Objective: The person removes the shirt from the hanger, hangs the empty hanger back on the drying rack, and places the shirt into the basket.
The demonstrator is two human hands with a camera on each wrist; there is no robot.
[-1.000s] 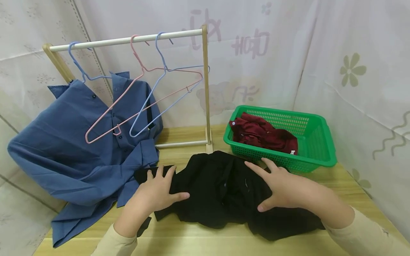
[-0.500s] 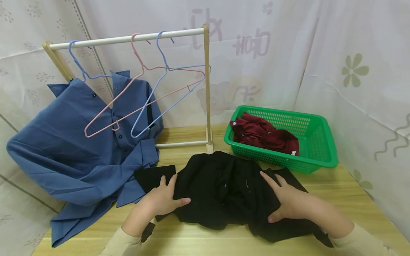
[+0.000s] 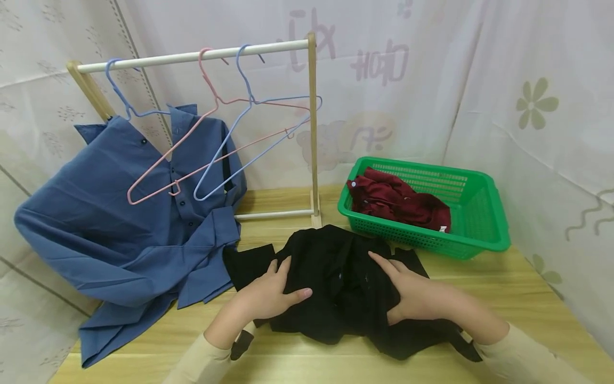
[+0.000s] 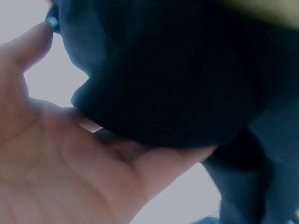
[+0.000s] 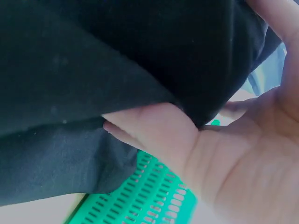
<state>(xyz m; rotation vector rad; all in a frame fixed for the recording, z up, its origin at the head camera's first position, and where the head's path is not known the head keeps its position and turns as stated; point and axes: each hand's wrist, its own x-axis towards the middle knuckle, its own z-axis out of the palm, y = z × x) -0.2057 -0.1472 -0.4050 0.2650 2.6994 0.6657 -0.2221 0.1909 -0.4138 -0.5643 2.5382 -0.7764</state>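
A black shirt (image 3: pixel 316 272) lies bunched on the table, with a small button and folds near its middle. My left hand (image 3: pixel 271 296) rests on its left side, fingers spread and thumb pointing inward. On the opposite side, my right hand (image 3: pixel 417 293) touches the cloth, its fingers extended and its thumb apart from them. The left wrist view has fabric draped over the fingers of the left hand (image 4: pixel 88 158), the thumb standing clear of them. Cloth likewise covers part of the fingers of the right hand (image 5: pixel 233 149). Neither hand plainly pinches the fabric.
A rack (image 3: pixel 314 133) stands behind, with a blue shirt (image 3: pixel 129 213) on a blue hanger at left. A pink hanger (image 3: pixel 163 160) and another blue hanger (image 3: pixel 223 136) hang bare. A green basket (image 3: pixel 479 213) at back right holds a dark red garment (image 3: pixel 408 202).
My left hand has moved right, and the shirt's left sleeve has shifted inward with it. My right hand first moved outward, then came back toward the shirt's middle.
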